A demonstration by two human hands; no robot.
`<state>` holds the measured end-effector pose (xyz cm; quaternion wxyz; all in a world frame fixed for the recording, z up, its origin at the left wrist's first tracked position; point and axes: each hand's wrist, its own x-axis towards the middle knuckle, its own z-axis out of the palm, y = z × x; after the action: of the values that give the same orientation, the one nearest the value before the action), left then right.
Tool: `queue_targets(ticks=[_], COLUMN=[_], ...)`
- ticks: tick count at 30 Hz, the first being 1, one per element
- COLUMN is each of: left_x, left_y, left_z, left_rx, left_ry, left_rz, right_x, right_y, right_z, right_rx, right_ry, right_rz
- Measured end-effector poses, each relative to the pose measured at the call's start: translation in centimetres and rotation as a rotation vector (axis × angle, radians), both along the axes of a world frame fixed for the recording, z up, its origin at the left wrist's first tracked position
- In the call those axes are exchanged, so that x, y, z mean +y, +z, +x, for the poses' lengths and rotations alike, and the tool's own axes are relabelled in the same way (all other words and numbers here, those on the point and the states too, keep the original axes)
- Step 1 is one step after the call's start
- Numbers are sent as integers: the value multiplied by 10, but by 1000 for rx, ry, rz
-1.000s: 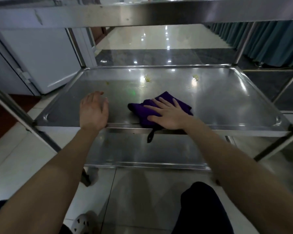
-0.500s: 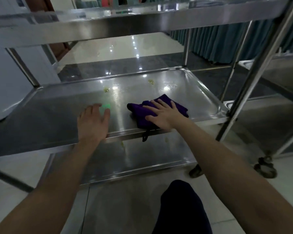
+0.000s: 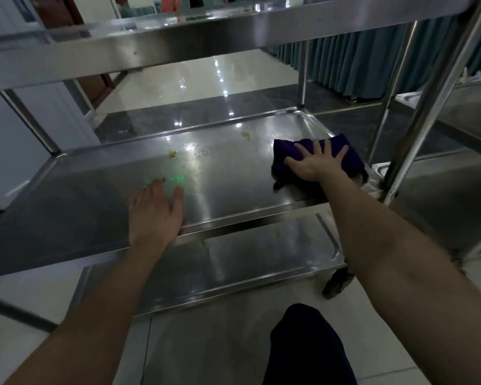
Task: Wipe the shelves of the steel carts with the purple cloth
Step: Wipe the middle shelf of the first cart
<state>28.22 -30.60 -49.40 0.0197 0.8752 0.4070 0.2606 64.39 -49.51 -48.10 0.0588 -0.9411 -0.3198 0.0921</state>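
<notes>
Mid-wipe on the shelf (image 3: pixel 95 195) — right hand (image 3: pixel 314 165) spread flat on the cloth (image 3: pixel 351 158), left hand (image 3: pixel 153 212) flat at its front — next sweep should catch the specks (image 3: pixel 172 153).

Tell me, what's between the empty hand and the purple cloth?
In the head view, only bare shiny middle shelf lies between the left hand and the purple cloth; the yellow smears sit farther back.
</notes>
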Motion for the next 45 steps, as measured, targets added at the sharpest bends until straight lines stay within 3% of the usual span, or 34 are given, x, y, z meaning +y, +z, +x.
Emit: queue_targets(ticks=[4, 10, 14, 18, 24, 27, 32, 35, 41, 45], left_x=[6, 12, 13, 14, 11, 11, 7, 2, 9, 7], left_y=[2, 5, 8, 9, 5, 4, 14, 14, 17, 54], left_z=[-1, -6, -14, -19, -19, -20, -45, -92, -206, -261], left_rx=[87, -138, -228, -198, -227, -257, -425, -453, -230, 158], left_ry=[11, -10, -12, 126, 269, 231, -26, -130, -174, -111], left_rz=[48, 1, 41, 170, 179, 138, -161, -100, -204, -450], right_x=[52, 55, 34, 24, 9, 3, -1, 6, 40, 39], right_y=[4, -10, -9, -11, -31, -42, -40, -36, -15, 25], right_z=[-63, -148, -163, -182, -204, -223, -262, -293, -373, -413], right_rx=[8, 17, 15, -129, -284, -358, -436, -464, -343, -162], right_ry=[192, 500, 594, 649, 653, 610, 596, 673, 676, 565], right_rz=[-22, 50, 94, 128, 397, 579, 745, 772, 641, 470])
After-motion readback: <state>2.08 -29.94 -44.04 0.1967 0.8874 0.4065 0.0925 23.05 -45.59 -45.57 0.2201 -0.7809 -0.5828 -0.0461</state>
